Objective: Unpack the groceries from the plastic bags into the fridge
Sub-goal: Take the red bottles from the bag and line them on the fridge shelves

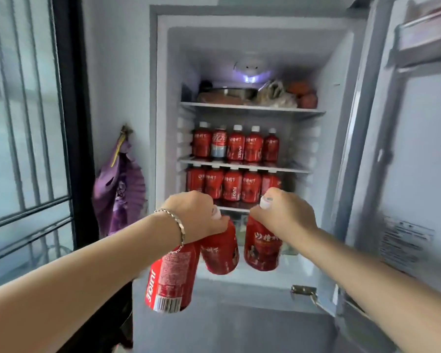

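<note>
— Below the middle of the frame, what do the hands hold?

— The left hand (196,215), a bracelet (176,222) at its wrist, is curled round the necks of two red juice drinks. One, the tilted bottle (171,281), hangs under the wrist with its base toward the lower left. The straighter bottle (220,250) hangs touching it on the right.

— And the other hand?

— The right hand (283,212) grips a third bottle (262,248) by the neck, its white cap (265,203) poking out above the fingers. The two hands are apart, both in front of the open fridge (163,98), low in its opening.

— What already sits inside?

— The middle shelf (245,165) carries a row of five bottles, four red and one with a pale lower label. The lower shelf (233,208), just above the hands, has another red row. The top shelf (250,108) holds a metal pan (229,93), a bagged item (273,94) and red fruit (308,99), all blurred.

— Around it?

— The door (405,149) stands open at the right. A purple cloth (120,192) hangs on the wall at the left, near a barred window (23,123).
</note>
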### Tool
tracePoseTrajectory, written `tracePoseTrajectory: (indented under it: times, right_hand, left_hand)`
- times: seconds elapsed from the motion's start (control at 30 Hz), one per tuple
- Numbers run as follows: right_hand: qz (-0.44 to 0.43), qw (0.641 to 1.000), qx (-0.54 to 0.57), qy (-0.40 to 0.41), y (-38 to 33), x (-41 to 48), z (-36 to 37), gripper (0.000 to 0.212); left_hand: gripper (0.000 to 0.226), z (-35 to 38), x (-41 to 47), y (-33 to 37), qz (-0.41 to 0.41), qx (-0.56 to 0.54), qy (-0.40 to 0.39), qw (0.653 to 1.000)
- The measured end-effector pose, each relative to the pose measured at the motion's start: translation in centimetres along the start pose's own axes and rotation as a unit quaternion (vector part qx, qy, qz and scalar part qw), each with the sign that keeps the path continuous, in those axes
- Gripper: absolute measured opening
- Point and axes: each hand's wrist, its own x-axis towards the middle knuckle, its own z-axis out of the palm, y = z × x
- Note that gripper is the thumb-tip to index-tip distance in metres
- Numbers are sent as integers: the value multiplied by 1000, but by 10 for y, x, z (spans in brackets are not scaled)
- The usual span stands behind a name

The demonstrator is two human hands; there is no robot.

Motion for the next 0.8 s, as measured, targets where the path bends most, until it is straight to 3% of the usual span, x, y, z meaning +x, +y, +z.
tracePoseTrajectory:
  times: [0.17, 0.3, 0.47, 0.63, 0.73, 0.8]
  right_hand:
    - [4, 990, 47, 135, 31, 114, 8, 21]
    - [25, 955, 144, 259, 47, 201, 1, 21]
    - [74, 952, 144, 260, 71, 287, 16, 21]
    - [125, 953, 82, 264, 89, 336, 38, 28]
    - [145, 959, 24, 244, 94, 355, 50, 46]
    - [173, 967, -8, 186, 98, 365, 59, 68]
  left_hand:
    - [38, -10, 103, 9, -2, 21, 45, 999]
    - [45, -25, 173, 4, -15, 23, 120, 992]
    - [42, -46, 252, -15, -17, 23, 185, 982]
    - [37, -46, 312, -35, 14, 49, 181, 982]
    - [36, -39, 335, -45, 36, 78, 177, 980]
    - [36, -33, 346, -50, 48, 95, 169, 980]
